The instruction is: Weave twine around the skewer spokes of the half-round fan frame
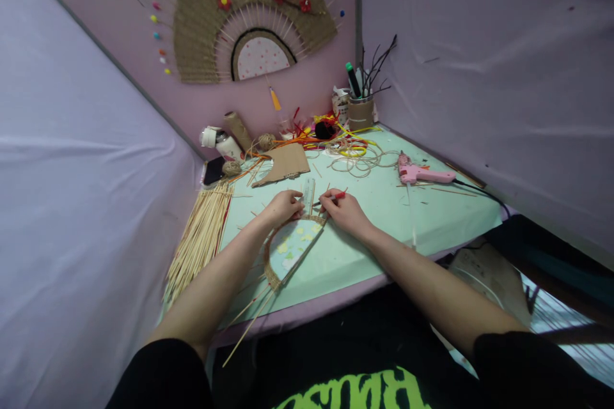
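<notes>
A half-round fan base (292, 243), covered in pale patterned cloth with a twine-wrapped curved rim, lies tilted on the table between my arms. Thin sticks (249, 326) poke out from its rim. My left hand (286, 206) is closed at the left edge of a clear ruler (309, 193), which stands across the sticks just beyond the rim. In my right hand (346, 209) is a pen with a red end (339, 195), its tip pointing left toward the ruler and a stick. The left fingertips are partly hidden.
A pile of thin sticks (199, 236) lies at the left. A pink glue gun (425, 172) with a cord rests at the right. Cut cardboard (288, 163), tangled twine (359, 160) and a pen holder (361, 112) sit toward the back. A large decorated fan (201, 32) hangs on the wall.
</notes>
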### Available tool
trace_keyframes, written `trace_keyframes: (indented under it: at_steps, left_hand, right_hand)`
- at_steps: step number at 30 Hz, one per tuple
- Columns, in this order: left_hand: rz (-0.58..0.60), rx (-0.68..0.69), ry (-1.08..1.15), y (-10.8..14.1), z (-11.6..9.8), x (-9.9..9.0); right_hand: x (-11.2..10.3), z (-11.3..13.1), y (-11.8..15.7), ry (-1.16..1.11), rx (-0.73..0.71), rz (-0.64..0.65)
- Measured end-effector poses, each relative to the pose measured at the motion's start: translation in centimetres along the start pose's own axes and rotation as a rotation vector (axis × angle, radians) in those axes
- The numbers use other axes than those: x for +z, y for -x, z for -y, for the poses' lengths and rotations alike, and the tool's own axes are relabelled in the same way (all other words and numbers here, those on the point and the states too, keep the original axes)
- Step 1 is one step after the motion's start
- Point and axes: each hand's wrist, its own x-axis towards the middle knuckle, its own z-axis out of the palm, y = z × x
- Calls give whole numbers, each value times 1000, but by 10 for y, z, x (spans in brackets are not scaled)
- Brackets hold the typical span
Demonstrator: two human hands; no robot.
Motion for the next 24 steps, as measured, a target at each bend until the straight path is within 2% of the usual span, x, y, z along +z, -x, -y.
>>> trace_keyframes:
  at_steps: [9,24]
  left_hand:
    - [1,-5,3,3,-4,0]
    - [-11,18,21,-1,2,2]
  right_hand:
    - [-1,4,1,12,15,5]
    - [-1,3,1,4,9,-5]
